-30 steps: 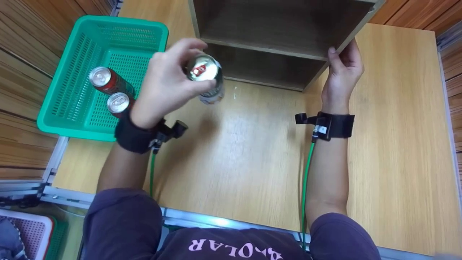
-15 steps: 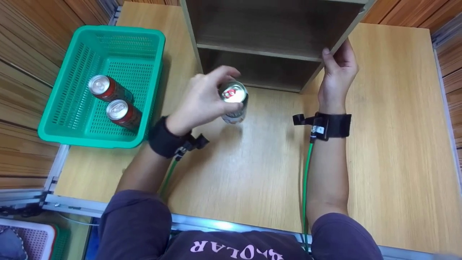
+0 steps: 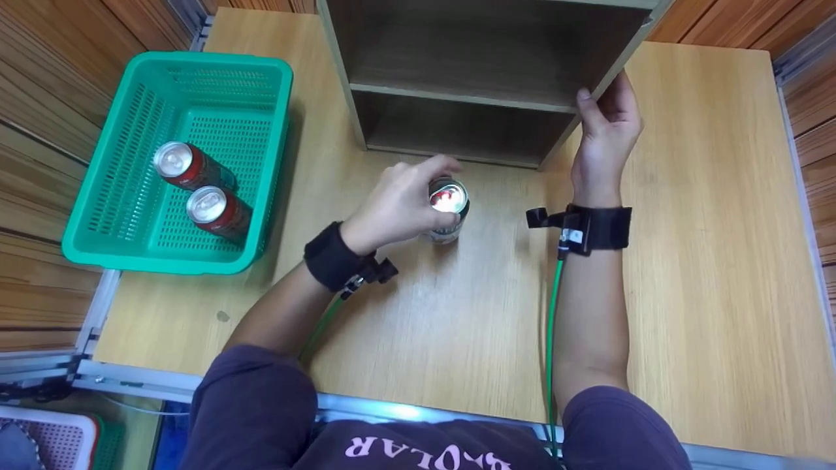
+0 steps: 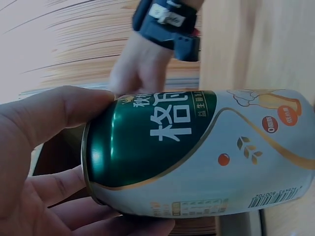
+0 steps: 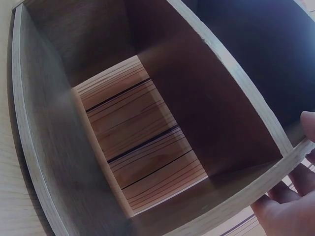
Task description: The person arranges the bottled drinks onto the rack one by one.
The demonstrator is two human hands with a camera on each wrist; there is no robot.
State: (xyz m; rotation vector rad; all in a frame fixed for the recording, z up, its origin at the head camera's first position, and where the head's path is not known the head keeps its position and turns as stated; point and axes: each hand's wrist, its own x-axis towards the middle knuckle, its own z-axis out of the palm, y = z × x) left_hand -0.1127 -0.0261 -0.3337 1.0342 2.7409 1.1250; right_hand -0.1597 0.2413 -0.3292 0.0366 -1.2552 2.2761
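In the head view, my left hand (image 3: 408, 202) grips a drink can (image 3: 450, 225) near its top, in front of a brown wooden shelf unit (image 3: 457, 98). The left wrist view shows the can's green and white printed side (image 4: 197, 152), with the thumb on one side and fingers on the other. The can stands close over the table, top up. My right hand (image 3: 607, 137) holds the shelf unit's right side panel, thumb at the front edge and fingers on the outer face. In the right wrist view, those fingers (image 5: 290, 206) show beside the panel edge (image 5: 246, 196).
A green plastic basket (image 3: 163, 264) stands on the table at left, with two red cans (image 3: 189, 166) leaning inside it. The shelf unit's lower compartment (image 5: 88, 147) has an opening at the back. Green cables (image 3: 555, 326) run from both wrist cameras.
My left hand has carried the can to the right and nearer to me, away from the basket and lower toward the table. The right hand keeps its hold on the panel.
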